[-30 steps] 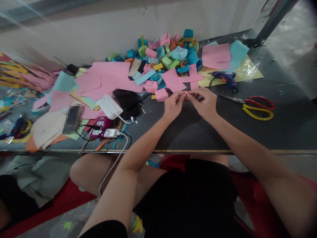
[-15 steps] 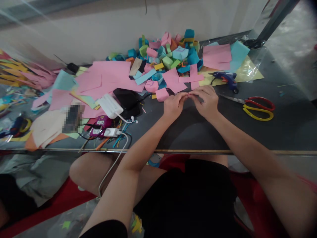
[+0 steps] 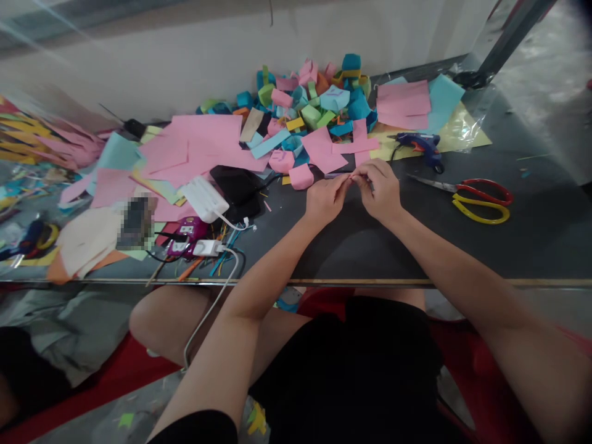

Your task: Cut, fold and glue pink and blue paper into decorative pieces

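My left hand point(image 3: 327, 196) and my right hand point(image 3: 380, 188) meet fingertip to fingertip above the table, both in a pinch. Between them a tiny bit of a pink paper piece point(image 3: 352, 177) shows; the fingers hide most of it. Just left of my left hand sits a folded pink paper shape point(image 3: 301, 177). Cut pink paper pieces point(image 3: 325, 150) lie beyond my fingers. A blue glue gun point(image 3: 419, 145) rests past my right hand, and scissors with red and yellow handles point(image 3: 483, 200) lie to its right.
A heap of folded coloured paper shapes point(image 3: 314, 102) stands against the wall. Pink sheets point(image 3: 208, 139), a white adapter point(image 3: 205, 197) with a cable and a purple power strip point(image 3: 187, 237) are on the left. The white cable hangs over the table's front edge point(image 3: 370, 282).
My right hand has shifted slightly left and its fingers have drawn in closer to my left hand's fingertips. The left hand is nearly still.
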Tool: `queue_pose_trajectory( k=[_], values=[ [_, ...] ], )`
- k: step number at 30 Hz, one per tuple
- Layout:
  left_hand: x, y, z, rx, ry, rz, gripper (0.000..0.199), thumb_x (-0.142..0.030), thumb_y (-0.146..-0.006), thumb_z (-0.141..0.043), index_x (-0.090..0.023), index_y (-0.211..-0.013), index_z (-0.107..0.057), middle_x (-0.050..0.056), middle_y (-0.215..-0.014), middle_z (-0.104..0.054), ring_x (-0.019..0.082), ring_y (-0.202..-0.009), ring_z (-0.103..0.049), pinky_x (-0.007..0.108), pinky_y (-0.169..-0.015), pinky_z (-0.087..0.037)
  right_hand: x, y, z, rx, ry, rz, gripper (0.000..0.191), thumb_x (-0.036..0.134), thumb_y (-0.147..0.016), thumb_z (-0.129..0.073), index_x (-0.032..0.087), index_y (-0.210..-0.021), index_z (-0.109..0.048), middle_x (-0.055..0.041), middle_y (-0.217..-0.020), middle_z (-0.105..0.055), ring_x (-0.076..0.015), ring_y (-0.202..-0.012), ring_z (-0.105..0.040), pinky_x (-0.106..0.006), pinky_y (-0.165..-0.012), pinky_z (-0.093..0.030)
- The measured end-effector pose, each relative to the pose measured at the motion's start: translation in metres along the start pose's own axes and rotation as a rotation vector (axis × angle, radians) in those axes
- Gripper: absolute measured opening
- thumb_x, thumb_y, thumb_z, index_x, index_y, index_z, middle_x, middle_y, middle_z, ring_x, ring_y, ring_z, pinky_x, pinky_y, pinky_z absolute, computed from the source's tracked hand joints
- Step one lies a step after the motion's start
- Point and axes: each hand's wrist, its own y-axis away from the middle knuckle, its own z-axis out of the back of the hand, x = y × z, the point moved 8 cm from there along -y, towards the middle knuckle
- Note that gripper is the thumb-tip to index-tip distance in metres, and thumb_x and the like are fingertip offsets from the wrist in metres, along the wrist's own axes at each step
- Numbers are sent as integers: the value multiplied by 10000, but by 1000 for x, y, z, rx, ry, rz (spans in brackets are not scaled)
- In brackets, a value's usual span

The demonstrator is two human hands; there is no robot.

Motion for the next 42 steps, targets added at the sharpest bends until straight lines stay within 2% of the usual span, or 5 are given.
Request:
queue_pose_trajectory(
  k=[8, 14, 26, 34, 42],
  values=[
    [-8, -2, 1, 29, 6, -37, 493, -540, -1072, -423, -211, -1008, -784, 53, -810, -804, 154, -700, -720, 276, -650, -502, -4, -5, -2, 58, -190, -25, 535, 619, -1063, -388, 237, -853, -699, -69, -880, -710, -204, -842, -649, -366, -814, -519],
    [-4, -2, -1, 81, -75, 51, 460, -503, -1074, -440, -188, -1041, -775, 72, -838, -810, 183, -765, -744, 293, -683, -512, -11, -7, -2, 55, -329, -66, 511, 675, -984, -547, 231, -809, -730, -49, -825, -721, -182, -764, -645, -340, -709, -513],
    [-8, -3, -3, 130, -32, -33, 291, -361, -1044, -539, -205, -980, -777, 53, -837, -814, 158, -768, -753, 274, -702, -522, -10, -10, 1, 50, -414, -68, 397, 570, -955, -661, 244, -736, -721, -25, -772, -737, -173, -745, -658, -346, -725, -533],
    [-10, -4, -5, 190, 70, 50, 330, -395, -1049, -534, -213, -892, -759, 17, -780, -795, 125, -697, -724, 241, -650, -495, -21, -8, -5, 135, -415, -195, 253, 371, -949, -681, 236, -744, -745, -14, -776, -749, -170, -746, -672, -339, -747, -530],
    [-22, -4, 4, 134, 116, -11, 381, -429, -1070, -494, -200, -907, -751, 27, -779, -790, 114, -690, -722, 228, -670, -512, -30, -5, -9, 125, -527, -297, 270, 432, -884, -753, 221, -717, -760, -10, -726, -731, -143, -673, -641, -307, -670, -511]
  ],
)
